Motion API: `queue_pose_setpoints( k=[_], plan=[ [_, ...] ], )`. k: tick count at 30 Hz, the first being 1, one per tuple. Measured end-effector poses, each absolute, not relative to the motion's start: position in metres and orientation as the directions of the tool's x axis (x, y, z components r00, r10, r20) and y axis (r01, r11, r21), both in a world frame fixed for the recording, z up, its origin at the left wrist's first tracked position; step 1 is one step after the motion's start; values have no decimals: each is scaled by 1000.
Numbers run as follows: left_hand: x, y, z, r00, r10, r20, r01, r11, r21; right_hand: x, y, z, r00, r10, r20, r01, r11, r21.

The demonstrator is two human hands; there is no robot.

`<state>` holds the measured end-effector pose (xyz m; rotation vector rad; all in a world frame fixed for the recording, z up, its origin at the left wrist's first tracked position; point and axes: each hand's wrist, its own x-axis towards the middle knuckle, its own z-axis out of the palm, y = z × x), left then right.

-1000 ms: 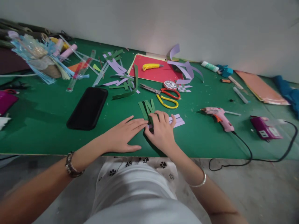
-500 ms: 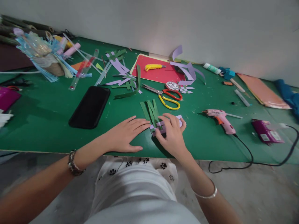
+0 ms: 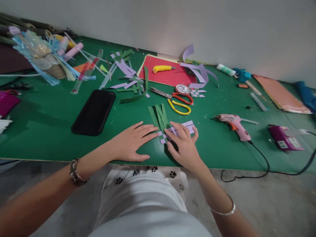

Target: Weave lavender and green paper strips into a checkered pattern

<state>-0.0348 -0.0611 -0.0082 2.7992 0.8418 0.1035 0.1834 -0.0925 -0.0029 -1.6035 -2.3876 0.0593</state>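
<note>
- Looks like a craft workspace, with one long green table (image 3: 133, 113)
- Centre: paper strips (image 3: 161, 118), scissors (image 3: 169, 96), a cutter (image 3: 161, 68) on red paper (image 3: 158, 77)
- Right: a corded glue gun (image 3: 234, 124)
- Bottom: bare grey floor (image 3: 266, 204)

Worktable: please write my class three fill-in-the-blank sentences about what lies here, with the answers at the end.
1. The yellow cutter lies on a ____ sheet.
2. The right hand touches woven paper strips, coloured purple and ____.
3. The black phone lies nearer the left hand than the ____ hand.

Missing words: red; green; right.
</note>
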Motion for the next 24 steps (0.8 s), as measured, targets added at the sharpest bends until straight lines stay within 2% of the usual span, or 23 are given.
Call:
queue_pose_setpoints(
  k=[13, 20, 24],
  plan=[
    [-35, -61, -10, 833, 554, 22, 534, -813, 232, 182, -95, -4, -381, 903, 198, 907, 407, -111],
    [-33, -61, -8, 831, 556, 15, 539, -813, 220, 190, -100, -6, -171, 901, 398, 936, 274, -219],
    [-25, -58, -4, 820, 572, 13, 558, -803, 210, 193, -104, -5, -188, 890, 414, 938, 288, -193]
  ],
)
